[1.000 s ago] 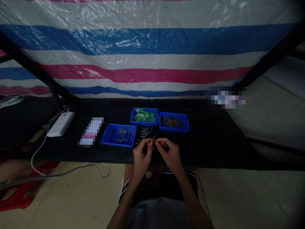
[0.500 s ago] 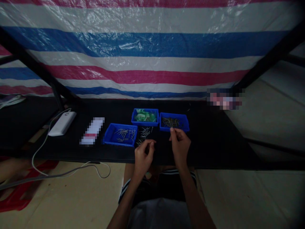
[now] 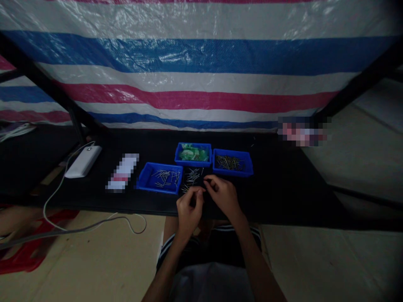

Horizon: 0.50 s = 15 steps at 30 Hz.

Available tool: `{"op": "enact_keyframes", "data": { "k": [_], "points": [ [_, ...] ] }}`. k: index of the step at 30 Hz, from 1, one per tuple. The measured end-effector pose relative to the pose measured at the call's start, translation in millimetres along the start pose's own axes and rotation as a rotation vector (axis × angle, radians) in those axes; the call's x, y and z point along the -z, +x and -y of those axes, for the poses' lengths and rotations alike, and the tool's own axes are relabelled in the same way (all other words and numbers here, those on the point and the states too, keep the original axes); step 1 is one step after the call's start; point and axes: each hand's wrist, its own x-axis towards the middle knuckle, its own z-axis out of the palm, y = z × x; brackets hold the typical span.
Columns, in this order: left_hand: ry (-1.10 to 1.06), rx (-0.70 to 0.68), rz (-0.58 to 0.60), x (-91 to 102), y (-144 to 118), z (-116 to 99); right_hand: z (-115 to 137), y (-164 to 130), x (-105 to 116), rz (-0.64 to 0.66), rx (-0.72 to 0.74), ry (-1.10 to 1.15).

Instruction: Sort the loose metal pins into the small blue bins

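My left hand (image 3: 189,208) is closed in a pinch just in front of a loose pile of thin silver nail-like pins (image 3: 192,176) on the black table. Close to its fingertips, my right hand (image 3: 224,195) also pinches, thumb and forefinger together. Whatever either hand holds is too small and dark to make out. Left of the pile, a blue tray (image 3: 143,178) contains similar silver pins. Behind my right hand, another blue tray (image 3: 233,171) holds many darker, brassy screw-like pieces. A third blue tray (image 3: 192,162) carries green-and-clear plastic packets.
A white power bank (image 3: 83,162) with a cable lies at the table's left, beside a blurred-out flat item (image 3: 123,172). Striped plastic sheeting (image 3: 201,54) hangs behind the black table (image 3: 283,188). A red stool (image 3: 28,251) stands at lower left, with part of another person near it.
My right hand has moved left and slightly toward me, from the front edge of the right-hand tray to beside my left fingertips. My left hand stays nearly in place.
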Motion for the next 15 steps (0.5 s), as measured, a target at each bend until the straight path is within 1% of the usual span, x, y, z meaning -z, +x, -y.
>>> {"op": "enact_keyframes", "data": {
  "k": [2, 4, 8, 11, 15],
  "points": [
    [-0.007, -0.009, -0.026, 0.6, -2, 0, 2, 5, -6, 0.071, 0.051, -0.065],
    [-0.014, -0.013, -0.034, 0.8, -2, -1, 5, 9, -12, 0.102, 0.087, -0.086],
    [-0.013, -0.022, -0.007, 0.7, 0, -2, 12, 17, -19, 0.148, 0.121, -0.094],
    [-0.011, -0.016, 0.004, 0.6, 1, -3, 15, 21, -19, 0.160, 0.119, -0.097],
    [0.000, -0.006, 0.020, -0.1, 1, -1, 16, 20, -14, 0.180, 0.096, -0.045]
  ]
}}
